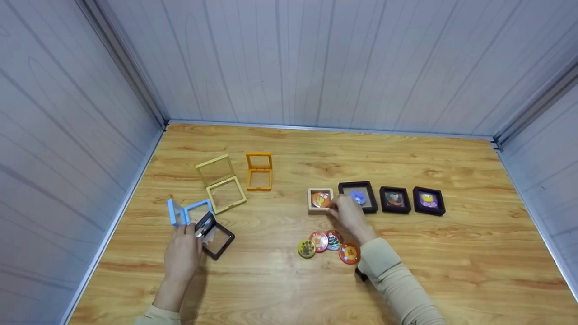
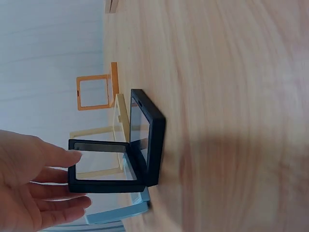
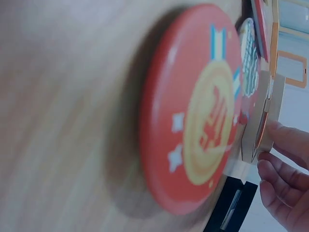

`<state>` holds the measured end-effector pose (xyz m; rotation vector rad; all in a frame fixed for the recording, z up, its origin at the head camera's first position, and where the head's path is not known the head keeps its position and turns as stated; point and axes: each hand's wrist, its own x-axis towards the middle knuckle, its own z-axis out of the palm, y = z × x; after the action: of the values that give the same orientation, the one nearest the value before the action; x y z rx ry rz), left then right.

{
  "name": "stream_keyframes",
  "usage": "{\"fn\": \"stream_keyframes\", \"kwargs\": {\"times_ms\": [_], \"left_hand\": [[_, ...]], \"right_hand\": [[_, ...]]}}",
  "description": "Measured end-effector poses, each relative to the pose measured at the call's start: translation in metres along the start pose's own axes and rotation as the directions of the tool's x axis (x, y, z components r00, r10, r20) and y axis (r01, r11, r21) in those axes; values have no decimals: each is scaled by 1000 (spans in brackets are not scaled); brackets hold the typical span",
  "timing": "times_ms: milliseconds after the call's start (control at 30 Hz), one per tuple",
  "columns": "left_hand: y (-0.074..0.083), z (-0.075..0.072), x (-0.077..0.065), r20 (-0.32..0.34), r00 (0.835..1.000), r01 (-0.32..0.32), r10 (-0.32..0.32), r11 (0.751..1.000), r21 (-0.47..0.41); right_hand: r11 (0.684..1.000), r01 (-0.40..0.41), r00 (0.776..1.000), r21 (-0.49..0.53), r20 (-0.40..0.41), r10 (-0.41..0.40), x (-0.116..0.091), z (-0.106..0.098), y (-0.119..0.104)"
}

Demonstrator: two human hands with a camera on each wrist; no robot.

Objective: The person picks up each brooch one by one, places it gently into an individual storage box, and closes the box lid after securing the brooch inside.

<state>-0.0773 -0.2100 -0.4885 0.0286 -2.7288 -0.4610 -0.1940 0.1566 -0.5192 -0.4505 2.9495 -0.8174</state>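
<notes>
My left hand (image 1: 183,253) grips the raised half of a black hinged display frame (image 2: 155,145), thumb on its near face and fingers behind. The other half lies flat on the table, its clear window (image 1: 220,241) bare. On the right, my right hand (image 1: 352,214) pinches the edge of a beige display frame (image 1: 320,211) between thumb and fingers. Inside that frame is an orange round badge (image 1: 321,199). A red round badge (image 3: 190,111) lies below the wrist, close to the right wrist camera. A larger black frame (image 1: 373,203) with a blue badge sits partly behind the right hand.
Open blue (image 1: 197,206), pale yellow (image 1: 243,197) and orange (image 1: 259,188) frames stand at left. Two small black frames with badges, one dark (image 1: 395,200) and one purple (image 1: 428,200), sit at right. Several loose badges (image 1: 319,241) lie front-centre. A dark object (image 1: 361,274) shows beneath the right sleeve.
</notes>
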Motion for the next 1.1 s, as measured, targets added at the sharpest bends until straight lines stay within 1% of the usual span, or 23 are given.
{"fn": "stream_keyframes", "kwargs": {"times_ms": [133,233,333,467,633,767,900,1100], "left_hand": [[0,3,-1,11,997,72,-72,996,-49],[-1,6,-2,-13,994,106,-108,990,-91],[-2,8,-4,-50,991,114,-121,985,-132],[-2,13,-8,-106,990,76,-94,984,-163],[1,20,-11,-164,985,18,-49,982,-189],[6,25,-12,-186,982,-10,-33,974,-225],[13,31,-13,-202,979,-29,-26,965,-262],[25,38,-14,-217,976,-49,-18,953,-298]], "right_hand": [[1000,-3,1000,-8,-24,3,4,1,3],[1000,-21,999,-12,-35,20,8,2,4],[999,-27,999,-42,-49,25,10,2,5],[998,-24,997,-61,-71,19,10,3,6],[999,-8,997,-39,-75,5,11,3,7],[1000,8,997,-28,-74,-10,10,3,6],[1000,-5,997,-13,-73,4,7,1,4],[1000,12,993,-19,-113,-14,-2,-1,0]]}}
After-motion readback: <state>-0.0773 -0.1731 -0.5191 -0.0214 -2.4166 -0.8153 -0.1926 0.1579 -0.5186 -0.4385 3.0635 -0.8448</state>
